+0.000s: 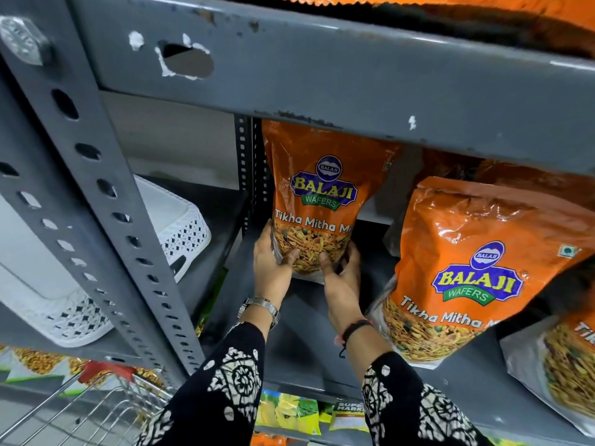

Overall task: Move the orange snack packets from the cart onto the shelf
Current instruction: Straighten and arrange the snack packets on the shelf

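— Hands first: what are they doing?
— Both are clamped on one orange snack packet (317, 201), standing upright at the centre of the frame. The left hand (272, 263) wraps its lower left corner, thumb on the clear window at the front, fingers hidden behind. The right hand (341, 273) grips the lower right corner the same way, thumb across the front.

— Where is the packet?
— On the grey shelf (322, 320), toward the back, its bottom edge at or just above the shelf board; I cannot tell whether it touches. Its top reaches up behind the front lip of the upper shelf (354, 78).

— Anything on the wrists?
— A metal watch (260, 305) on the left, a dark band (355, 326) on the right, and black sleeves with a white print.

— What else is on that shelf?
— A second orange packet (463, 275) at the right of the frame, leaning forward, nearer the camera. A third packet (560, 378) shows partly at the right edge, lower down.

— And further out?
— A perforated grey upright (106, 204) runs down the left side. Beyond it, at left, a white basket (180, 226) sits on the neighbouring shelf. The wire cart (93, 410) with a red handle is at the lower left corner. Yellow and green packets (289, 413) lie below, at the bottom centre
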Demonstrator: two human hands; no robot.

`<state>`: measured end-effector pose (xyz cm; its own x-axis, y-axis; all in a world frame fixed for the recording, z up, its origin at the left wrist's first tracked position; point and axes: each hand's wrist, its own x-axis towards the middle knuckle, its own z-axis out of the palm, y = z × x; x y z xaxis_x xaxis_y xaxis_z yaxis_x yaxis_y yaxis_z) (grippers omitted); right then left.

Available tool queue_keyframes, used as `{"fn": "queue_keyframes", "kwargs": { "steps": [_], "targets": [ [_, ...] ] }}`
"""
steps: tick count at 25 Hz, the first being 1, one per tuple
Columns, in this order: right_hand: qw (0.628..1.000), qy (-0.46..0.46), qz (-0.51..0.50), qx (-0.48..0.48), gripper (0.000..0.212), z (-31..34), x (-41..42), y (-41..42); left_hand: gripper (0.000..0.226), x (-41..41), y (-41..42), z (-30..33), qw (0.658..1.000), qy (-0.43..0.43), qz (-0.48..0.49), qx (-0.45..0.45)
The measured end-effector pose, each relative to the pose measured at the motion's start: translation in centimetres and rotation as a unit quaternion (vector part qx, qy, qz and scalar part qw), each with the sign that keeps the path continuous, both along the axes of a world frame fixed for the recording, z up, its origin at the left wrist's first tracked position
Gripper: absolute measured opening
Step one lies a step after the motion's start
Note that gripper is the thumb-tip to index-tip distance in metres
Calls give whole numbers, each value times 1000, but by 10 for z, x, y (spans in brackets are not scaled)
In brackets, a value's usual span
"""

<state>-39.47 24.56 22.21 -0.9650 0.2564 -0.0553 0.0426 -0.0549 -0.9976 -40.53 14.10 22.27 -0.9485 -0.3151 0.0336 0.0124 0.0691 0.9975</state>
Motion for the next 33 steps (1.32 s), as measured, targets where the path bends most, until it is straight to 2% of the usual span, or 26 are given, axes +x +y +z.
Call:
{"fn": "queue_keyframes", "kwargs": {
  "steps": [7,12,16,18,19,21,23,26,28,29,33],
  "targets": [
    [1000,21,9,13,64,9,20,-2,76,10,0,6,1000,5,-15,-23],
    [991,95,56,81,37,-1,111,24,64,53,15,1,998,41,5,-48],
    [985,122,-69,98,16,-5,154,93,55,89,46,9,990,26,-134,-43],
    [978,116,-127,116,39,-3,148,133,65,95,68,20,978,0,-208,-22],
    [979,105,-117,126,53,-1,142,152,73,95,79,23,973,-13,-230,-22],
    [988,67,-23,135,79,5,127,178,86,97,97,31,966,-29,-255,-37],
    [987,38,78,137,91,10,117,187,85,101,109,38,965,-25,-259,-36],
    [987,37,109,114,88,11,112,182,74,107,117,42,974,-23,-222,-36],
    [990,41,100,95,71,8,112,172,65,109,111,41,977,-30,-208,-27],
    [990,44,98,93,64,7,113,165,64,110,105,41,978,-27,-208,-17],
    [985,64,114,116,59,10,112,122,62,118,65,40,981,-9,-194,3]
  ]
}}
